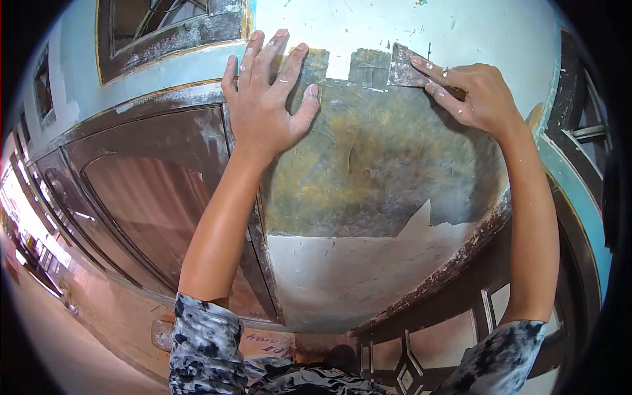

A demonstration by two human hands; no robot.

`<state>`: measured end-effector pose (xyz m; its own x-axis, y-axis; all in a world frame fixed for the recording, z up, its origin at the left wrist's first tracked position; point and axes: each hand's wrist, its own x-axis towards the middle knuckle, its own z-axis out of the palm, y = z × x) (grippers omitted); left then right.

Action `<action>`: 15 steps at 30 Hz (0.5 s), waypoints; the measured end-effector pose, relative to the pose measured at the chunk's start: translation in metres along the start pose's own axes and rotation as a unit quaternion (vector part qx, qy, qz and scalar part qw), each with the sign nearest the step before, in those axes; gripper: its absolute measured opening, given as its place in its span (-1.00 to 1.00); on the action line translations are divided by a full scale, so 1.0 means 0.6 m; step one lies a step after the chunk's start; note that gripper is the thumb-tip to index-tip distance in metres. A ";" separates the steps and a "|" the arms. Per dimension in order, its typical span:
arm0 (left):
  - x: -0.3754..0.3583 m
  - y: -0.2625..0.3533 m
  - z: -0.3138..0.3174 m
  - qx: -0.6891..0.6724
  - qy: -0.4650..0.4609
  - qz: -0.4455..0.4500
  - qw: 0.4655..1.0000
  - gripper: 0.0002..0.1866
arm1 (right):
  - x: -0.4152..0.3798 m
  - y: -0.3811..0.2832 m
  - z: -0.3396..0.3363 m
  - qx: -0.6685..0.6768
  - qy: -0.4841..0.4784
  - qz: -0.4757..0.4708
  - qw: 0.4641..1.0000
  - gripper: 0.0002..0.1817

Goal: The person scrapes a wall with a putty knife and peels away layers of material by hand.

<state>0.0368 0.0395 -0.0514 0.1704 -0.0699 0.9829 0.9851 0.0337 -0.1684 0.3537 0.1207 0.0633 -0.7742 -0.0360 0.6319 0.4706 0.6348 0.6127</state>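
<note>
Flat against the wall, my left hand (266,105) has its fingers spread and holds nothing. White specks dot its fingers. My right hand (471,92) grips a flat, paint-spattered scraper blade (407,67), its fingers pressed on the blade's right part. The blade lies on the wall at the top edge of a dark green-yellow patch (375,151). White wall surface (388,20) lies above the patch, with a small white notch reaching down into it left of the blade. A pale strip (342,263) lies below the patch, with a jagged white point rising into it.
On the left is a brown wooden door (151,178) with a curtained pane. A dark window frame (178,39) stands above it. Dark wooden panelling (388,352) runs along the lower right, and another window frame (579,131) is at the far right.
</note>
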 end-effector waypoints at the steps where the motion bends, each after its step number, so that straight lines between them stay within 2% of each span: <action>1: -0.001 0.001 0.000 0.001 0.000 -0.001 1.000 -0.42 | -0.001 0.006 0.004 -0.011 -0.003 -0.011 1.000 -0.63; 6: -0.002 -0.001 0.002 0.000 0.005 0.002 1.000 -0.42 | -0.004 0.004 0.001 -0.017 0.019 -0.018 1.000 -0.65; 14: 0.000 -0.001 -0.002 -0.005 -0.004 -0.002 1.000 -0.41 | 0.000 -0.001 -0.007 -0.023 -0.007 0.025 0.999 -0.76; 15: -0.001 -0.001 -0.001 -0.002 -0.007 -0.003 1.000 -0.41 | 0.003 0.004 0.001 -0.015 0.012 0.004 1.000 -0.74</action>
<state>0.0359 0.0389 -0.0518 0.1651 -0.0552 0.9847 0.9861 0.0297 -0.1637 0.3529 0.1228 0.0655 -0.7605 -0.0493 0.6475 0.4898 0.6110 0.6219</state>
